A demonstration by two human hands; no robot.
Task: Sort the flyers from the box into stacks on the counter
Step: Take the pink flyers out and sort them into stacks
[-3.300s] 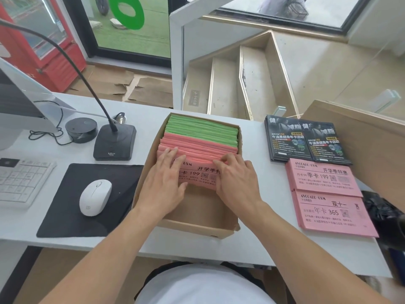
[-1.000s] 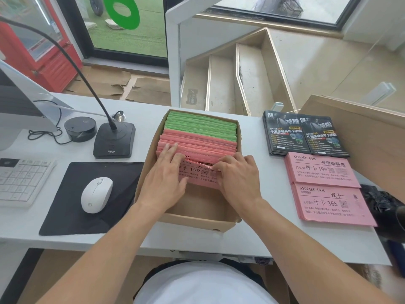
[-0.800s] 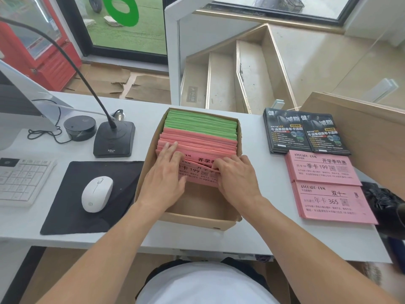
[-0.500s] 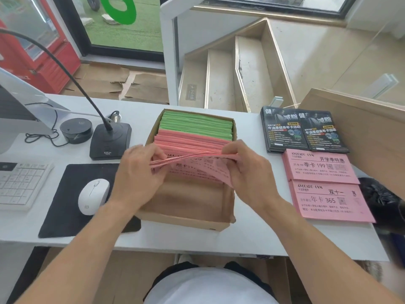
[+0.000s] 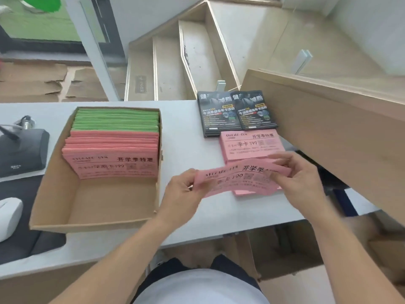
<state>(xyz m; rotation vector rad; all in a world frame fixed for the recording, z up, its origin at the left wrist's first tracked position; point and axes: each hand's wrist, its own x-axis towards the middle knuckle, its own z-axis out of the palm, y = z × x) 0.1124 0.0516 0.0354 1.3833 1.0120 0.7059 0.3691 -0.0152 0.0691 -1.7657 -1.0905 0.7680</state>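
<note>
left hand (image 5: pixel 182 191) pinches near-left end of pink flyer bundle (image 5: pixel 236 179), right hand (image 5: pixel 295 178) pinches far-right end; bundle sags between, held over pink stacks (image 5: pixel 252 143) on counter (image 5: pixel 186 139), likely for matching print. box (image 5: pixel 54 187) left, well apart. wooden ledge (image 5: pixel 328 128) crowds right side; open room toward near counter edge.

We note the cardboard box (image 5: pixel 54 187) open on the counter (image 5: pixel 186 137), green flyers (image 5: pixel 116 119) upright at its far end, pink flyers (image 5: pixel 114 156) leaning before them. A held pink flyer bundle (image 5: pixel 234 178) bows above the nearer pink stack (image 5: pixel 256 191). Beyond lie another pink stack (image 5: pixel 249 143) and black flyers (image 5: pixel 234 110).
</note>
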